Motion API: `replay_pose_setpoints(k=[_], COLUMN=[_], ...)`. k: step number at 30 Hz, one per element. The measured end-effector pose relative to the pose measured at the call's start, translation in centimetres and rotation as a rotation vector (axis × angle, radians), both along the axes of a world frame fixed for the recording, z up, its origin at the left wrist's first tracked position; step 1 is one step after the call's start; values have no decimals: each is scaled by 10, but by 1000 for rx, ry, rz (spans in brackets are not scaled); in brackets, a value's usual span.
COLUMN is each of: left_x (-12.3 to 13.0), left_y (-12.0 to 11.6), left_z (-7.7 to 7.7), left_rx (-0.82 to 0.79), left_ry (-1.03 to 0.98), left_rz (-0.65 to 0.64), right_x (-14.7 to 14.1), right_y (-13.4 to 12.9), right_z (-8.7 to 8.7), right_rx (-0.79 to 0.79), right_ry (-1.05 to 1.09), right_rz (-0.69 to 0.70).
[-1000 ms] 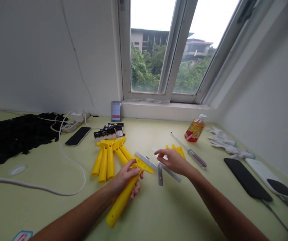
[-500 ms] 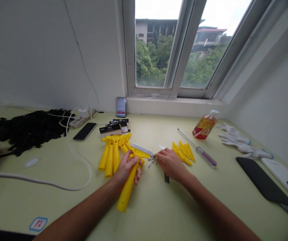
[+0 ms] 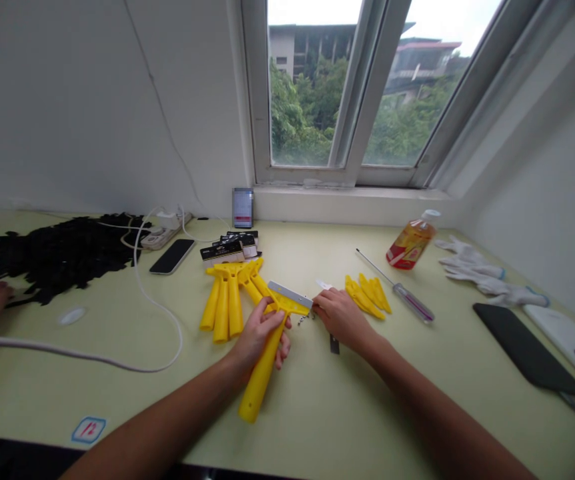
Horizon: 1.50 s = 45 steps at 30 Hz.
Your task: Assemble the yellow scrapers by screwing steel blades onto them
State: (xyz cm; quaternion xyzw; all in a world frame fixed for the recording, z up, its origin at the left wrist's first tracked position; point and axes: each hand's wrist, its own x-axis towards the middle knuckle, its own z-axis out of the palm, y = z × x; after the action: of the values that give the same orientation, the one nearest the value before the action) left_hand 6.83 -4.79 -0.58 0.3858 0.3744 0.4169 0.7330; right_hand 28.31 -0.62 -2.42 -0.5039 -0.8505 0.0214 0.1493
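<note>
Clamping a yellow plastic scraper [image 3: 260,387] by its handle, the left hand [image 3: 260,339] closes round it; the right hand [image 3: 341,319], near its metal blade [image 3: 290,294], hides whether its fingers hold anything.

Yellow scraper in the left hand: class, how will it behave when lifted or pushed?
The yellow scraper probably feels light, being moulded plastic. It looks stiff: the handle sticks out straight from the left hand. Its wide flat head should stop it rolling.
</note>
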Motion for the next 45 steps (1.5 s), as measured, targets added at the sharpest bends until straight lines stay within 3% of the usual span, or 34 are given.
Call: replay_pose_setpoints(k=[4, 8, 11, 21, 36, 45], left_x=[-1, 0, 3, 7, 10, 16], left_y=[-1, -5, -9, -15, -17, -20], left_z=[0, 2, 0, -5, -9, -4], left_rx=[-17, -16, -16, -12, -103, -146], left_ry=[-16, -30, -31, -27, 115, 147], left_rz=[-25, -77, -135, -205, -176, -81], right_x=[4, 5, 1, -11, -22, -18], right_y=[-3, -10, -16, -27, -42, -39], right_z=[7, 21, 27, 29, 32, 28], right_rx=[-43, -253, -396, -562, -768, -762], right_ry=[267, 689, 847, 864, 965, 961], right_rz=[-41, -83, -17, 28, 180, 199])
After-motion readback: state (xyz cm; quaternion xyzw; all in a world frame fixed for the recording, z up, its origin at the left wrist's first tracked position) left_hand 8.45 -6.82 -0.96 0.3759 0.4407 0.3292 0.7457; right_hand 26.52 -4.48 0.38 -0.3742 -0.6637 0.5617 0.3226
